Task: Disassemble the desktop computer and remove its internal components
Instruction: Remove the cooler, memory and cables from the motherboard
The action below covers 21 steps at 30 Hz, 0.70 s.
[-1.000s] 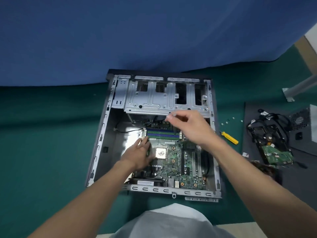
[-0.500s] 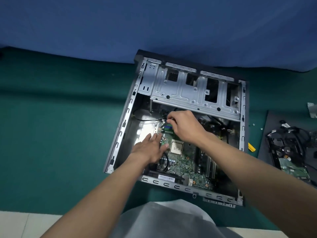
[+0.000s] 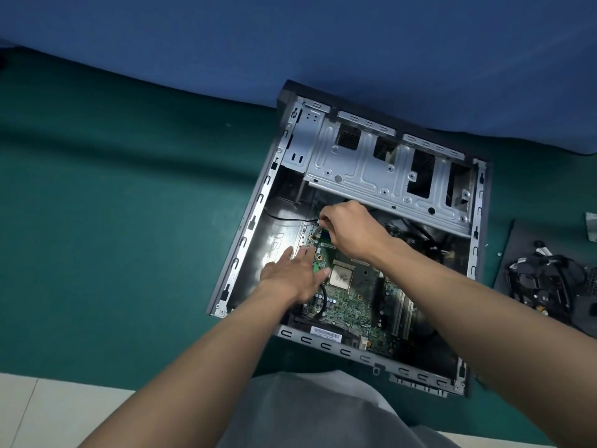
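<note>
Barcode sticker (image 3: 326,333) on case (image 3: 358,354), unreadable; right hand (image 3: 352,231) pinching tool (image 3: 318,230)

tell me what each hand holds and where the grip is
Right hand: grip on the upper end of a thin tool. Left hand holds nothing, lying flat.

One open computer case (image 3: 259,202), one motherboard (image 3: 352,305), one processor (image 3: 340,275), one drive cage (image 3: 365,176) and one thin tool (image 3: 318,229).
</note>
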Tool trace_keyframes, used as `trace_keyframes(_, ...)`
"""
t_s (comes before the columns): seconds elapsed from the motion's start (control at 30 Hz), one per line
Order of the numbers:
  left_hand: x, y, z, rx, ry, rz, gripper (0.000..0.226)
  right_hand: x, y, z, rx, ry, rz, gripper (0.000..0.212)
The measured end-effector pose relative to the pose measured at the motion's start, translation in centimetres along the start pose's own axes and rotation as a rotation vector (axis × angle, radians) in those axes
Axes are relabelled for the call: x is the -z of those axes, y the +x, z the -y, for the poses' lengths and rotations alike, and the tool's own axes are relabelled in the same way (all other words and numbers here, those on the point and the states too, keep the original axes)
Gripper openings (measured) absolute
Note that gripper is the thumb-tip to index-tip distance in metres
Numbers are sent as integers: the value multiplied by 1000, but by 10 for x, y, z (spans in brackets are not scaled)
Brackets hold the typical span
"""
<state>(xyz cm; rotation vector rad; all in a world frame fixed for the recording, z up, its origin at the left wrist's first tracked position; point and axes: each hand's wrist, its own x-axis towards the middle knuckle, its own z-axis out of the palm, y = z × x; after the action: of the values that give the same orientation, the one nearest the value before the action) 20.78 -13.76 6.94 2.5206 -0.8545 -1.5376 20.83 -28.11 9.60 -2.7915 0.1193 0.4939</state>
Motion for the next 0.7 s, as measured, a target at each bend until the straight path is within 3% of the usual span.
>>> trace_keyframes(0.17, 0, 0, 0, 7, -15, 10, 69, 5, 4, 3, 20, -36, 39, 13)
trace_keyframes(0.43, 3, -3, -2, 6, -39, 15, 68, 18, 8, 16, 176, -227, 153, 30)
trace_keyframes(0.7, 5, -6, -2, 5, -59, 13, 67, 21, 17, 18, 139, -252, 202, 35)
